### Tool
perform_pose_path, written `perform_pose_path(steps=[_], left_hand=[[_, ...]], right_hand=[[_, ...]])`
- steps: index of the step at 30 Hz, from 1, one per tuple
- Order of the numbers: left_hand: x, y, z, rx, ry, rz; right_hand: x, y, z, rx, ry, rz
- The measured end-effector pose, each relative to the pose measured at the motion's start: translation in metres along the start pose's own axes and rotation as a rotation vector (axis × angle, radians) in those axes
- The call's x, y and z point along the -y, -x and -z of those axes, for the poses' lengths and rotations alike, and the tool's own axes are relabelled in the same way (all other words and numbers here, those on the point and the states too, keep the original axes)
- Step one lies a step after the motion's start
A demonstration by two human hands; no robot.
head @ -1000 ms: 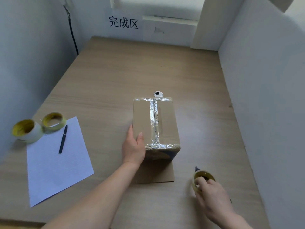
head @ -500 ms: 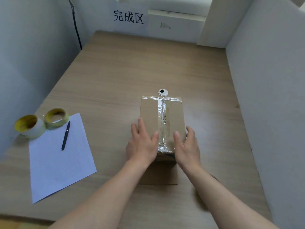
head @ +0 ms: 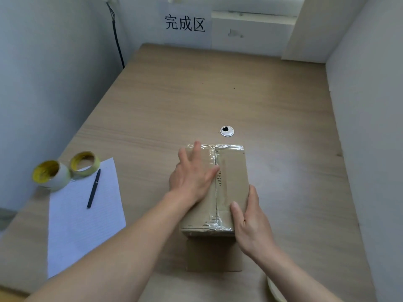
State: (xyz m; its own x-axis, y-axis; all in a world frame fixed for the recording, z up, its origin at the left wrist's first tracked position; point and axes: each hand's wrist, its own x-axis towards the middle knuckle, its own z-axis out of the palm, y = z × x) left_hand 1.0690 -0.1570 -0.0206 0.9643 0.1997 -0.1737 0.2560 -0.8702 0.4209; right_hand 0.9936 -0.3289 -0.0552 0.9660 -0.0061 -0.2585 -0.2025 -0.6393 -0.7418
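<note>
Head view, working outward: at the bottom right edge I see a pale round rim [head: 275,289], too cut off to name. Beyond it a flat cardboard sheet [head: 214,256] lies on the wooden table [head: 218,94]. The taped cardboard box [head: 233,177] sits on the sheet's far end, near the table's middle. The right hand [head: 250,223] clasps the box's near right corner, thumb on top, fingers down the right side. The left hand [head: 192,175] lies flat on the top's left half, fingers straight and spread, thumb at the clear tape seam [head: 216,153]. Left of the box, a black pen [head: 93,188] lies on a white paper sheet [head: 87,225]. A greenish tape roll [head: 85,163] and a white tape roll [head: 51,175] stand at the sheet's far corner. Just past the box I see a round cable grommet [head: 227,131], and a sign [head: 185,23] on the far wall.
</note>
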Motion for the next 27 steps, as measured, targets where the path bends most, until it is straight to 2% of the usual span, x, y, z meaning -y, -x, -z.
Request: perform_pose_path(steps=[4,7,9,12,13,15,17,21,25,27], left_hand=[[-0.007,-0.039,-0.003,0.086,-0.14,-0.058],[-0.005,-0.041,-0.007,0.085,-0.165,-0.057],[-0.004,-0.042,-0.007,0.075,-0.17,-0.072],[-0.001,-0.042,-0.007,0.063,-0.152,-0.088],[0.0,-0.041,-0.007,0.049,-0.15,-0.105],[0.001,-0.038,-0.007,0.021,-0.157,-0.147],[0.002,-0.039,-0.007,0.004,-0.149,-0.158],[0.013,-0.045,-0.012,0.005,0.0,-0.089],[0.029,-0.04,-0.009,0.079,0.438,0.195],[0.033,-0.014,-0.006,0.042,0.496,0.156]], right_hand=[[0.005,-0.001,0.001,0.029,0.009,-0.009],[0.008,-0.001,0.011,0.105,0.041,-0.021],[0.017,-0.015,0.024,0.092,0.092,-0.021],[0.035,-0.068,0.036,-0.027,0.199,0.105],[0.041,-0.088,0.036,-0.018,0.254,0.168],[0.046,-0.12,0.033,0.088,0.315,0.203],[0.043,-0.136,0.028,0.168,0.237,0.156],[0.044,-0.135,0.021,0.088,-0.022,0.106],[0.051,-0.128,0.027,0.132,-0.132,-0.016],[0.05,-0.125,0.034,0.149,-0.166,-0.056]])
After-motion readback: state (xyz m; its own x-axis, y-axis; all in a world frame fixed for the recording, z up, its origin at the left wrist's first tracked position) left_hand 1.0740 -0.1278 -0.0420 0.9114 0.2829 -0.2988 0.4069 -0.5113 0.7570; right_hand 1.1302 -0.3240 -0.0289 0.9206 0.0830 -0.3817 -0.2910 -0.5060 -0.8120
